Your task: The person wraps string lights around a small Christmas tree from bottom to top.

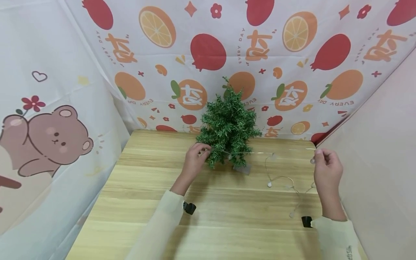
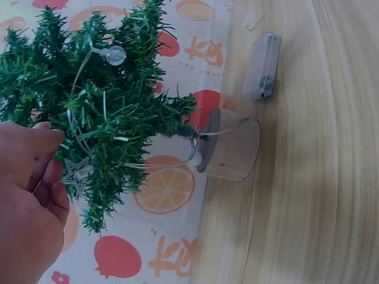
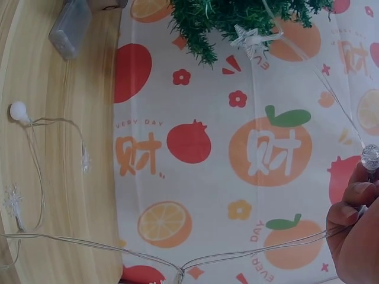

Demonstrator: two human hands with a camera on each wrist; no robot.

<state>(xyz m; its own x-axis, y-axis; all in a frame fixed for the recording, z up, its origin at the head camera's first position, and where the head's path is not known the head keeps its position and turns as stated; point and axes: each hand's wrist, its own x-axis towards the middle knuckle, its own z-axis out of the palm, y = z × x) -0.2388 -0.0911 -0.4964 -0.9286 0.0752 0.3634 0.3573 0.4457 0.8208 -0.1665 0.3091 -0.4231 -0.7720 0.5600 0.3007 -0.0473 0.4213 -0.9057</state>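
A small green artificial Christmas tree [image 1: 229,122] stands at the back of the table on a round wooden base [image 2: 234,148]. A string of fairy lights runs across its lower branches, with a round clear bulb [image 2: 113,55] and a clear star [image 3: 249,42] hanging among them. At the tree's left side, my left hand [image 1: 196,155] pinches the light string with curled fingers; the exact grip is partly hidden by needles. Out to the right, my right hand [image 1: 328,168] holds the string near a clear bulb [image 3: 371,157], the wire stretched toward the tree.
A grey battery box [image 2: 262,65] lies on the table beside the base, wired to the string. Loose lights, including a white ball [image 3: 18,110] and a snowflake [image 3: 13,201], trail over the wooden table [image 1: 227,234]. A fruit-print cloth [image 1: 208,21] hangs behind.
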